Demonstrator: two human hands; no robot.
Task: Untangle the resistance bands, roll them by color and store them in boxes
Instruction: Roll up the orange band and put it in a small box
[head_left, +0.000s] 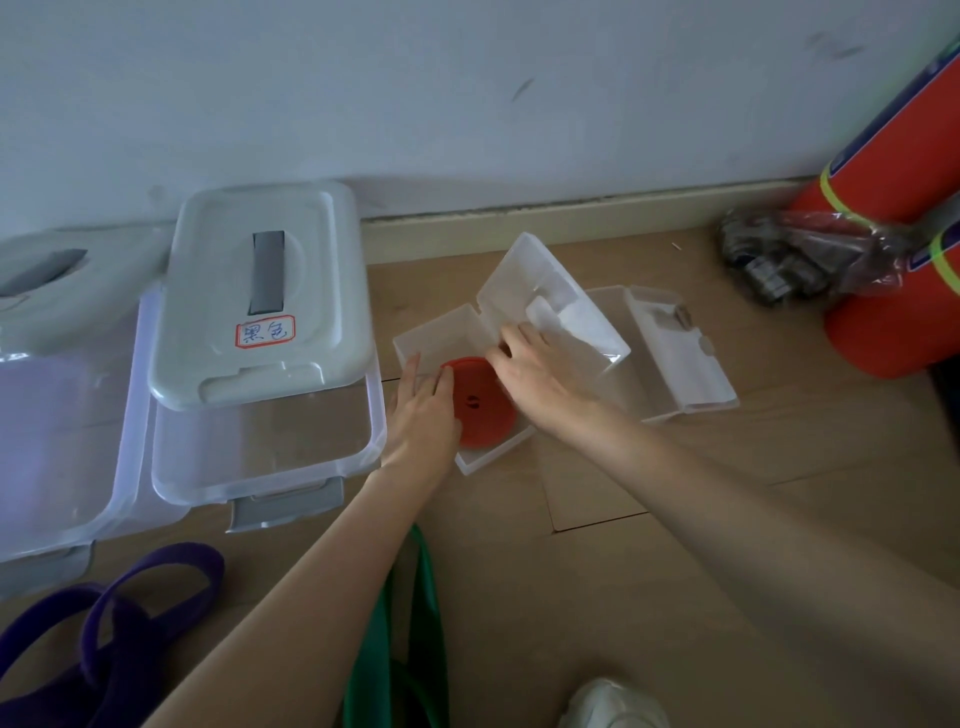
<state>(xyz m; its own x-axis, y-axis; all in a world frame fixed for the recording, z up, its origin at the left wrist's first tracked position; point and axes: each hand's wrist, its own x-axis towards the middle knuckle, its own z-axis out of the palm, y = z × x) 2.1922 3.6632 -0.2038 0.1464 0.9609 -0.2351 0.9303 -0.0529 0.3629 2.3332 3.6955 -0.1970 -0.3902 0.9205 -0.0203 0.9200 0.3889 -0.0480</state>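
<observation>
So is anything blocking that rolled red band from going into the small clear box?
Nothing visible does. The rolled red resistance band already sits inside the small clear plastic box, whose hinged lid stands open. The left hand rests against the roll, and the right hand reaches over it toward the lid.

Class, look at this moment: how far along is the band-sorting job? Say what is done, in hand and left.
Done: the red band is rolled and sits in the small clear box. In hand: the left hand presses on the roll while the right hand is at the box lid. Left: the purple band and green band lie unrolled on the floor.
</observation>
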